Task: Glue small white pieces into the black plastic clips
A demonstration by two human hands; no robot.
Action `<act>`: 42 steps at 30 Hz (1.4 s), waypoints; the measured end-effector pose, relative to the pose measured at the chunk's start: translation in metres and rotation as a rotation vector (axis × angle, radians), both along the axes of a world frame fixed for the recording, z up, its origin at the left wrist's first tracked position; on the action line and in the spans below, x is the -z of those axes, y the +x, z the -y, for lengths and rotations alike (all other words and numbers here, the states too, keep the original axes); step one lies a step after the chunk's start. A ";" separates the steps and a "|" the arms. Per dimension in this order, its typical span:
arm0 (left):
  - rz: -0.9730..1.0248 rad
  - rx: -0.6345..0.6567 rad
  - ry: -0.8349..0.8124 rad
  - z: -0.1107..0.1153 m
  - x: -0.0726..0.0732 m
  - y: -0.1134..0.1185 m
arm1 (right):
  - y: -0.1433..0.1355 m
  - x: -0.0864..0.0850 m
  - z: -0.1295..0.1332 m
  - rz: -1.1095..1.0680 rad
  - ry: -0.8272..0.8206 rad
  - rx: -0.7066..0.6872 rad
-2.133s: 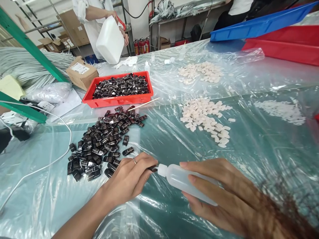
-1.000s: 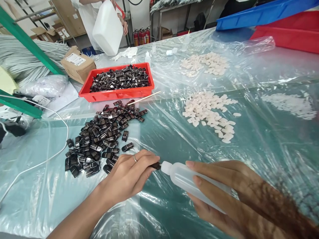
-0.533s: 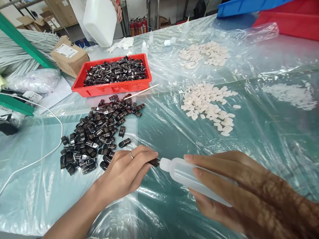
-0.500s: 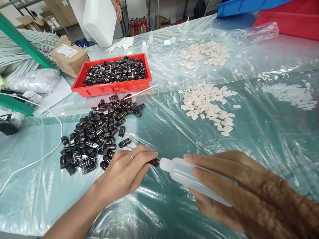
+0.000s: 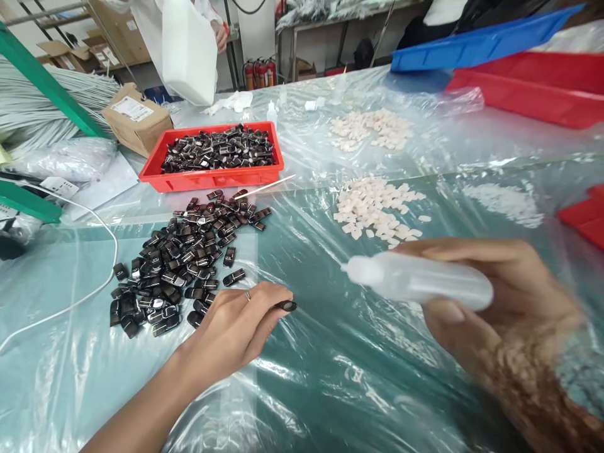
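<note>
Bench (image 5: 302, 377) under clear plastic sheeting carried a loose heap of small glossy black plastic caps (image 5: 184, 264) just beside the left hand (image 5: 236, 327). Right hand (image 5: 491, 296), blurred, held a soft translucent squeeze bottle (image 5: 419, 283) lifted off the bench, fingers wrapped round its body, nozzle leftward; light, yields to pressure, best gripped mid-body. Left fingers (image 5: 268, 302) pinched one small black cap (image 5: 285, 306) against the sheeting: light, rigid, probably slippery, best held by its edges.
</note>
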State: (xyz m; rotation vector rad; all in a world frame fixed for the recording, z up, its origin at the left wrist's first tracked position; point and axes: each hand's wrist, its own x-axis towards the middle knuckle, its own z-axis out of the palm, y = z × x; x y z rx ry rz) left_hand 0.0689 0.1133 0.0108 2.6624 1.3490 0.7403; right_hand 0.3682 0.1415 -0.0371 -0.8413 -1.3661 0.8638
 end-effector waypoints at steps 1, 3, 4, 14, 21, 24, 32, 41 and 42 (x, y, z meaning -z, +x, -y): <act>0.007 -0.009 0.007 0.000 -0.001 -0.001 | 0.000 0.000 -0.008 -0.059 -0.033 0.018; 0.040 -0.008 -0.008 0.000 0.000 -0.003 | -0.003 0.004 -0.023 -0.139 -0.123 0.008; 0.063 -0.002 -0.028 -0.001 0.001 -0.005 | -0.006 0.007 -0.031 -0.150 -0.195 -0.019; 0.228 -0.061 0.000 -0.020 0.020 -0.019 | -0.042 0.054 -0.050 0.330 -0.157 -0.094; 0.281 -0.094 0.058 -0.033 0.023 -0.033 | -0.049 0.055 -0.041 0.534 -0.032 0.082; 0.278 -0.093 0.062 -0.036 0.024 -0.036 | -0.027 0.041 -0.056 0.541 -0.037 0.267; 0.245 -0.054 0.002 -0.034 0.026 -0.032 | 0.027 0.035 -0.084 0.665 -0.144 0.594; 0.283 -0.083 -0.030 -0.026 0.017 -0.033 | 0.018 0.044 -0.100 0.761 -0.193 0.498; 0.288 -0.089 -0.036 -0.025 0.016 -0.033 | 0.019 0.046 -0.100 0.758 -0.196 0.481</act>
